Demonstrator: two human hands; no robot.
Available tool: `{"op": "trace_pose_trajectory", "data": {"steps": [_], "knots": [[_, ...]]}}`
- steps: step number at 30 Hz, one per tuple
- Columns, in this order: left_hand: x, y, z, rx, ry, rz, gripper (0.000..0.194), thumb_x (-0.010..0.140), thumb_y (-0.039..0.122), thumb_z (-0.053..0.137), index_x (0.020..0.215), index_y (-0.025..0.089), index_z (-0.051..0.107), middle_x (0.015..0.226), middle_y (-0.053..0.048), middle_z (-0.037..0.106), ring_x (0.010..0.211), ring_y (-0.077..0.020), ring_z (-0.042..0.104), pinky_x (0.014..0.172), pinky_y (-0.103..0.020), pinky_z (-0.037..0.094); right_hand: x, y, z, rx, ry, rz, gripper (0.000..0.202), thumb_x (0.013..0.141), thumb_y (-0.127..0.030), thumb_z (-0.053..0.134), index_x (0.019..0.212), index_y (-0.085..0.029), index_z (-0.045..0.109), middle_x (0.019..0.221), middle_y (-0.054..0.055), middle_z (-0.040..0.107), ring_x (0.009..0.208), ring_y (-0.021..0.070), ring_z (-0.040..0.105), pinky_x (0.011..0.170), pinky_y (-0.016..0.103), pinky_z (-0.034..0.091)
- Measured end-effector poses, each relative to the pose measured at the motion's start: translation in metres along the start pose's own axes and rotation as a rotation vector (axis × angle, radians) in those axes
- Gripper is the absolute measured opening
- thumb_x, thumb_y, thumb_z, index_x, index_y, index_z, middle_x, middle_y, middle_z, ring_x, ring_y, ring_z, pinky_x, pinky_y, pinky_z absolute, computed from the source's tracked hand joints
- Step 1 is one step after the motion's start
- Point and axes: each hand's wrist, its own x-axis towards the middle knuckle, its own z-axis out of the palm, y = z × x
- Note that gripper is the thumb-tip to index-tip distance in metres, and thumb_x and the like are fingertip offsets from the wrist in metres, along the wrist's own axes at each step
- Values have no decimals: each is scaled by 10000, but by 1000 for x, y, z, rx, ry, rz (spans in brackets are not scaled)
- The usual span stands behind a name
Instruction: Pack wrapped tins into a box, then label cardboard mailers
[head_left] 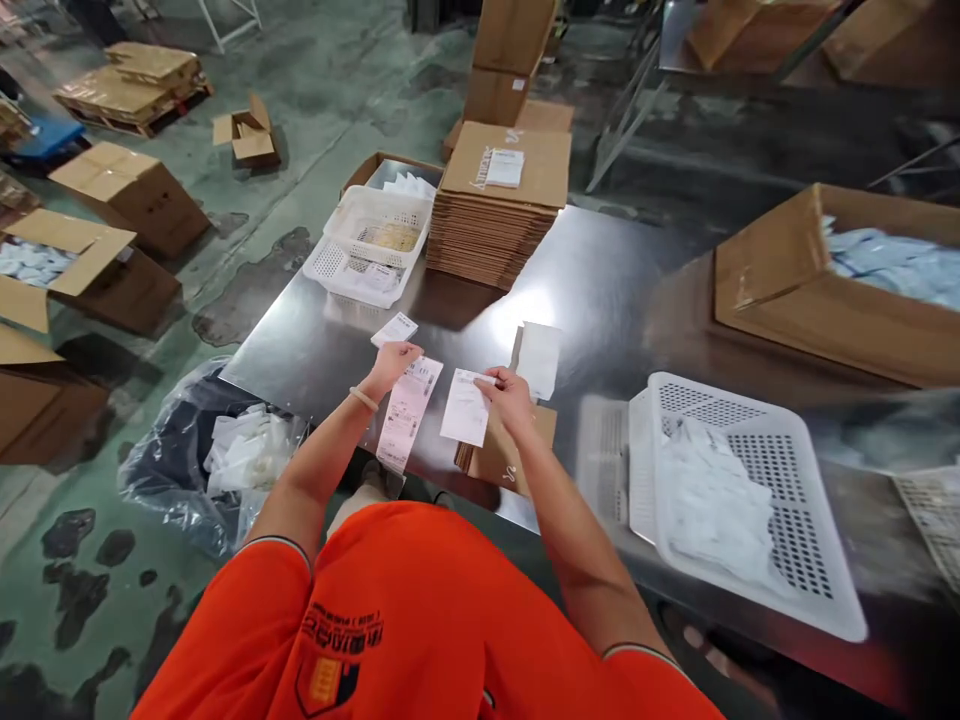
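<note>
My left hand [397, 364] pinches the top of a long strip of printed labels [409, 408], which hangs over the table's near edge. A small stack of white printed slips [395, 329] lies just beyond that hand. With thumb and fingers closed, my right hand [510, 396] grips a white printed slip [463, 412] at its upper right corner. Under and beside the right hand lie flat brown cardboard pieces [495, 455]. White paper sheets [539, 360] lie just past them on the metal table [600, 270].
A tall stack of flattened cartons [499, 235] stands at the back, beside white baskets [330, 262]. To my right are a white basket [810, 520] of white packets and an open carton [780, 260]. A plastic-lined bin [169, 470] stands on the left floor.
</note>
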Motion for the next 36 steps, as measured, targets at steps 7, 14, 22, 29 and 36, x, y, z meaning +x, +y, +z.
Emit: {"op": "trace_pose_trajectory", "data": {"steps": [7,14,22,29,36], "knots": [[-31,-11,-21,52,-302,-107,361,573,368,946,803,123,816,642,-37,734,535,-144,610,535,-253,461,33,-37,50,27,-99,-67,356,644,-517,796,749,-236,603,588,-58,530,574,131,448,558,270,353],[-19,-19,-61,-73,28,-77,381,595,481,898,714,140,779,595,-6,678,512,-112,541,504,-236,403,39,-32,91,85,-421,192,468,665,-627,800,840,-208,686,700,2,705,619,153,615,529,247,409],[-14,-35,-108,-143,325,-52,613,610,492,878,1093,148,720,586,35,657,517,-128,574,526,-239,429,107,-34,161,128,-195,128,420,627,-584,787,625,-238,548,504,-46,546,458,126,499,452,255,366],[-31,-60,-126,-82,241,-70,449,660,502,833,955,187,710,577,37,625,528,-136,557,533,-250,416,216,-77,216,140,-96,197,390,684,-446,856,646,-231,532,453,-38,498,433,118,475,422,253,390],[-34,-33,-94,-31,189,-11,419,748,464,794,1036,174,699,589,44,610,529,-125,523,550,-251,398,140,-47,154,159,-460,133,666,458,-224,952,1085,-226,726,1066,44,769,958,215,702,744,292,573]]}}
